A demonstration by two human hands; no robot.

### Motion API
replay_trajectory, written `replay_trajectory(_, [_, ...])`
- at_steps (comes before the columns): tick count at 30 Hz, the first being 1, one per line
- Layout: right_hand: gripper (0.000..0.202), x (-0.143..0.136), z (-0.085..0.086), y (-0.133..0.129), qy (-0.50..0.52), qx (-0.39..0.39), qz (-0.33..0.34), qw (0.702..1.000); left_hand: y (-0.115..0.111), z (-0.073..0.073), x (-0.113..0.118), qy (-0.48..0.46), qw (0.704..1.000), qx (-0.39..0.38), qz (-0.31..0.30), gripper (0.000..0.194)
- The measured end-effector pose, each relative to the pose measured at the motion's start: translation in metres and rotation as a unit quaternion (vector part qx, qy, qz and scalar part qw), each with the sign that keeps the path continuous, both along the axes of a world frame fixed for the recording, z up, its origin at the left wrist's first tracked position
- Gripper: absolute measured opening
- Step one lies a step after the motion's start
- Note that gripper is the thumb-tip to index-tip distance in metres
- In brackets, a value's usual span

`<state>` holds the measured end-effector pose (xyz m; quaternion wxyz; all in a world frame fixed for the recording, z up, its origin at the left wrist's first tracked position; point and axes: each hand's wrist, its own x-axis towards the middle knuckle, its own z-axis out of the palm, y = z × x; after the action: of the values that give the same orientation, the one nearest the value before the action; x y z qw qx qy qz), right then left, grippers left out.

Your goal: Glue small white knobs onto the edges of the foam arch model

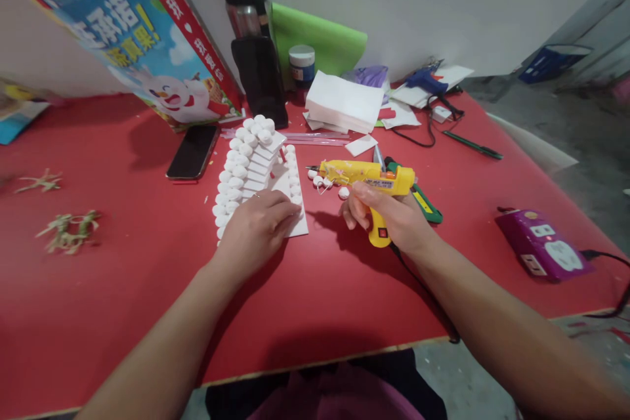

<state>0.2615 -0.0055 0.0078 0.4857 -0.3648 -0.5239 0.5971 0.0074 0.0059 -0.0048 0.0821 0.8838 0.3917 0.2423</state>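
A small white staircase model stands on a white board, with rounded white pieces lining its side and the board's right edge. My left hand rests over the model's near end, fingers bent together at the board's right edge; whatever is under the fingertips is hidden. In my right hand is a yellow glue gun, its nozzle pointing left toward the model, a short gap away from the board. Several loose white pieces lie beneath and beside the gun.
Behind the model are a phone, a dark flask, a jar and white paper. A green cutter lies beside my right hand. A purple power socket sits right; straw figures lie left.
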Motion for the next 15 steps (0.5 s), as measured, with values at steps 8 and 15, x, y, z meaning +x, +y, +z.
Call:
replay_trajectory(8, [0.058, -0.0009, -0.0004, 0.0, 0.003, -0.005, -0.004, 1.0, 0.0004, -0.0004, 0.0, -0.017, 1.0, -0.012, -0.002, 0.023])
replay_trajectory(15, [0.058, -0.0011, -0.0005, 0.0004, 0.005, -0.006, -0.002, 1.0, 0.0018, -0.0008, 0.0, -0.028, 0.999, -0.016, -0.005, 0.022])
